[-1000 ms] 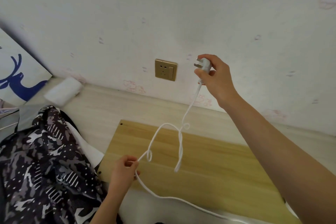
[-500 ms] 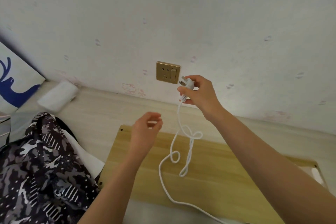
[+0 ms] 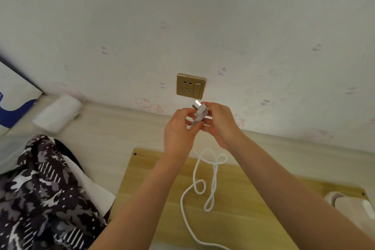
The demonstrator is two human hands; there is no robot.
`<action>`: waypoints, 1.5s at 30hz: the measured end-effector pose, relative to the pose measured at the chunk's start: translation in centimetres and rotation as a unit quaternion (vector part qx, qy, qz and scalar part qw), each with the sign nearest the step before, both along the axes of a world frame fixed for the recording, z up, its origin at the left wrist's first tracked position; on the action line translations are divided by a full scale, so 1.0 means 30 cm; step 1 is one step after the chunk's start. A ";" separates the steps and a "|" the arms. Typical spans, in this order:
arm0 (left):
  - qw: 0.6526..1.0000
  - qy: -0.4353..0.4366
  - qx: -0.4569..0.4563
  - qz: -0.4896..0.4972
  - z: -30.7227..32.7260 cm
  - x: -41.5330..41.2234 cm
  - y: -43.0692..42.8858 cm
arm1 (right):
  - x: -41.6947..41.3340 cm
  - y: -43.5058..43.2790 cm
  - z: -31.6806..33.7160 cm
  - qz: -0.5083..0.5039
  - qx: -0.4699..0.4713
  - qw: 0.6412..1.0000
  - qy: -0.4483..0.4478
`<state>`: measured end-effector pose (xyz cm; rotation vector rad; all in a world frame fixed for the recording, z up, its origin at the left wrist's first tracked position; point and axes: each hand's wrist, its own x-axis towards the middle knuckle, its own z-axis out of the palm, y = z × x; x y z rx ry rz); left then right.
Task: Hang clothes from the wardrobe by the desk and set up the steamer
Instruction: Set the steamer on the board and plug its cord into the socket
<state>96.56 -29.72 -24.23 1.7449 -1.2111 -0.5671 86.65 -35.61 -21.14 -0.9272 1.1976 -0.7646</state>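
— Head view: what lies left of the wall socket (image 3: 190, 86)?
— Camouflage garment (image 3: 40, 193). Just below the socket, left hand (image 3: 178, 132) and right hand (image 3: 220, 122) both pinch the white plug (image 3: 200, 112).
— And the cord (image 3: 203, 184)?
— It hangs looped over the tabletop (image 3: 253, 209), beneath the socket.

A deer picture (image 3: 14, 95) leans against the wall left of the wooden board (image 3: 154, 180). A white roll (image 3: 57, 113) lies between them, nearer the picture.
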 end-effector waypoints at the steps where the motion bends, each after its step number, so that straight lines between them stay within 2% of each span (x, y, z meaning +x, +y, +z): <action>1: 1.000 0.000 0.002 0.004 -0.004 0.007 -0.008 | 0.001 -0.003 -0.004 0.001 0.006 1.000 0.000; 5: 0.999 0.038 -0.001 -0.005 -0.021 0.042 -0.031 | -0.006 -0.024 -0.014 0.022 -0.009 0.999 0.029; 11: 0.996 0.092 0.001 -0.002 -0.052 0.099 -0.085 | 0.020 -0.064 -0.050 0.019 -0.086 0.994 0.070; 16: 0.993 0.112 0.011 -0.019 -0.063 0.150 -0.145 | 0.082 -0.102 -0.092 0.004 -0.207 0.959 0.195; 18: 0.994 0.107 0.019 -0.026 -0.064 0.164 -0.167 | 0.105 -0.112 -0.106 -0.006 -0.236 0.948 0.214; 28: 0.989 0.145 0.000 -0.032 -0.137 0.187 -0.183 | 0.149 -0.087 -0.171 -0.027 -0.317 0.922 0.218; 36: 0.988 0.155 -0.011 -0.020 -0.120 0.184 -0.208 | 0.171 -0.096 -0.165 -0.063 -0.334 0.917 0.208; 39: 0.986 0.162 -0.019 -0.018 -0.124 0.187 -0.216 | 0.176 -0.093 -0.167 -0.079 -0.356 0.904 0.225; 45: 0.982 0.186 -0.027 -0.015 -0.133 0.183 -0.222 | 0.179 -0.098 -0.165 -0.111 -0.345 0.907 0.215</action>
